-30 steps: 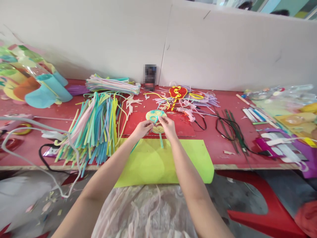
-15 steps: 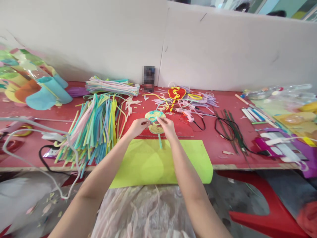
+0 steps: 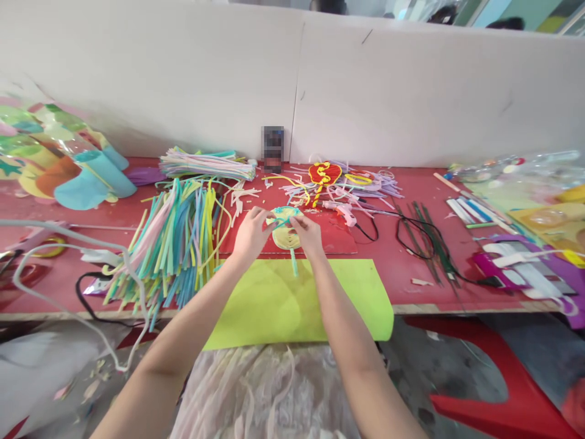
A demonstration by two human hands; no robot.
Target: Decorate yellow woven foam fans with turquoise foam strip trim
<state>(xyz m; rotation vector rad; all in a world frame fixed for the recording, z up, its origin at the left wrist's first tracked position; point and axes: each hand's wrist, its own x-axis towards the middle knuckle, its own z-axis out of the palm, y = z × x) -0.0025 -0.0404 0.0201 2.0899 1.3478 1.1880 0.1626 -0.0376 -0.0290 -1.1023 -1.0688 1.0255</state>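
Observation:
Both hands work over a round cream fan shape (image 3: 287,239), made of fuzzy pipe cleaners, with teal trim along its top and a teal stem pointing toward me. My left hand (image 3: 254,230) pinches one side of a short teal pipe cleaner (image 3: 280,222) above the disc. On its other side, my right hand (image 3: 307,233) is closed on the same piece, with thumb and index finger together. Beneath the fan lies a red board (image 3: 336,239). The fingers partly cover the teal piece, so its exact shape is unclear.
A bright green sheet (image 3: 351,299) hangs over the table's front edge. Pipe cleaners (image 3: 176,238) are heaped at left. To the right are a pink glue gun (image 3: 346,213), its black cord and a purple power strip (image 3: 496,268). Behind stands a red and yellow fan (image 3: 325,174).
My left hand has turned and shifted slightly left and up, its fingers now further over the teal pipe cleaner. My right hand stays nearly in place. The view has shifted a little.

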